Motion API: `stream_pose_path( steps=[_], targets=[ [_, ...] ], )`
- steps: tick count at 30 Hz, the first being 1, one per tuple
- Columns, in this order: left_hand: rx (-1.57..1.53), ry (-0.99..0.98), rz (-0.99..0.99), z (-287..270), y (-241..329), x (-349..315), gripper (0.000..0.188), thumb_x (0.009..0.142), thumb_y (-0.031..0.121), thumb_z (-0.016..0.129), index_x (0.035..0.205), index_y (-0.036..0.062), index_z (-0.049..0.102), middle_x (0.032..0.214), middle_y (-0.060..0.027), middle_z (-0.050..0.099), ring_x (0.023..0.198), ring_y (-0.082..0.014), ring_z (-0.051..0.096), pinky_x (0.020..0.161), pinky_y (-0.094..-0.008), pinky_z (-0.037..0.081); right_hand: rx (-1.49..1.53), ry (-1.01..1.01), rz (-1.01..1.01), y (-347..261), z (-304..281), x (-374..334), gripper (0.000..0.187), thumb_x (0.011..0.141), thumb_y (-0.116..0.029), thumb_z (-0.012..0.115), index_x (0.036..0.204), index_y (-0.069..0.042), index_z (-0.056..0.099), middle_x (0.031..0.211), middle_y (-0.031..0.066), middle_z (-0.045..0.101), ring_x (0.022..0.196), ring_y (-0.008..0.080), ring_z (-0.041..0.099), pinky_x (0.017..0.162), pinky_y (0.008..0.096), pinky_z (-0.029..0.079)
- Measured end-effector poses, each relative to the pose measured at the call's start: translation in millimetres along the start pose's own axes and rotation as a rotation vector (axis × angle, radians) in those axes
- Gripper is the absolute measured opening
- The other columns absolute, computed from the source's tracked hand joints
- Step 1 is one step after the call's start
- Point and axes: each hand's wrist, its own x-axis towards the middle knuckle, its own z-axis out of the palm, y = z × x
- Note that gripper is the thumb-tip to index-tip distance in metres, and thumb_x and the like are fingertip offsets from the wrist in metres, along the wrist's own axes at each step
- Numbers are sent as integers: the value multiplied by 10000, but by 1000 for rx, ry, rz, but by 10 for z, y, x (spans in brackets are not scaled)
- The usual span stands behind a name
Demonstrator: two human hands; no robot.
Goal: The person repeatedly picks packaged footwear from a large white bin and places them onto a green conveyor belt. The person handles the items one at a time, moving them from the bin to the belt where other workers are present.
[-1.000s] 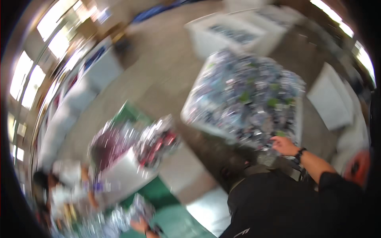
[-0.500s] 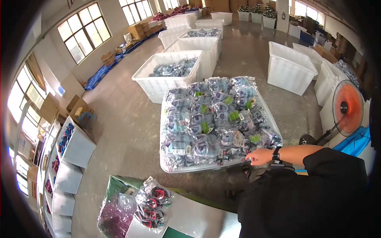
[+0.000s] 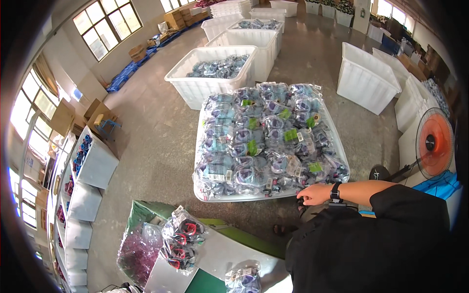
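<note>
Nearest, clear bags of red and purple goods (image 3: 181, 239) lie on the green table (image 3: 244, 238). Just beyond, the right hand (image 3: 314, 194), no longer gripping the near rim as half a second ago, rests loosely curled and empty against the white tub (image 3: 210, 198). Its heaped plastic packets (image 3: 266, 136) stay put; the left hand is unseen.

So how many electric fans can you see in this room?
1: an orange fan on a stand at the right edge, beside the white bins, right of the heaped bin of bagged goods. Others may be hidden.
</note>
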Motion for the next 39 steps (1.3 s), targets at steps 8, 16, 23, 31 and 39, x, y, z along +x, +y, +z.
stream_pose_path(
  steps=[8, 16, 23, 31, 39],
  targets=[
    [-168, -171, -178, 198, 175, 112, 780, 837, 293, 795, 1422, 9, 363, 1330, -202, 517, 1138, -314, 578, 951, -453, 501, 116, 32, -23, 228, -20, -42, 456, 907, -293, 621, 1289, -45, 600, 949, 86, 729, 895, 302, 685, 771, 441, 521],
    [-470, -220, -407, 354, -327, 386, 1047, 788, 170, 827, 1545, -51, 138, 1427, -233, 427, 1181, -280, 550, 1066, -431, 440, 289, 138, -77, 549, -104, -186, 367, 888, -182, 644, 1220, -24, 634, 917, 107, 733, 829, 234, 715, 760, 360, 546],
    [-733, -673, -910, 744, 1027, -202, 422, 874, 422, 645, 1168, 119, 615, 1050, -39, 715, 902, -205, 681, 762, -359, 541, 449, 171, 38, 844, -340, -466, 376, 927, -149, 647, 1277, -18, 613, 899, 36, 684, 811, 130, 638, 760, 313, 520],
    [-636, -1180, -899, 1249, 2905, -1308, 577, 942, 322, 595, 1419, 25, 465, 1332, -129, 612, 1213, -306, 605, 1036, -476, 489, 1009, -94, 15, 727, -650, -403, 455, 974, -338, 676, 1318, -55, 583, 1014, 52, 700, 889, 120, 657, 772, 295, 553],
    [-414, -1525, -331, 1829, 3688, -2109, 719, 956, 59, 631, 1576, 37, 269, 1421, -120, 496, 1231, -220, 531, 1024, -346, 461, 987, 4, -38, 763, -535, -375, 608, 886, -407, 764, 1293, 2, 575, 1119, 80, 664, 954, 132, 632, 775, 312, 539]
  ],
)
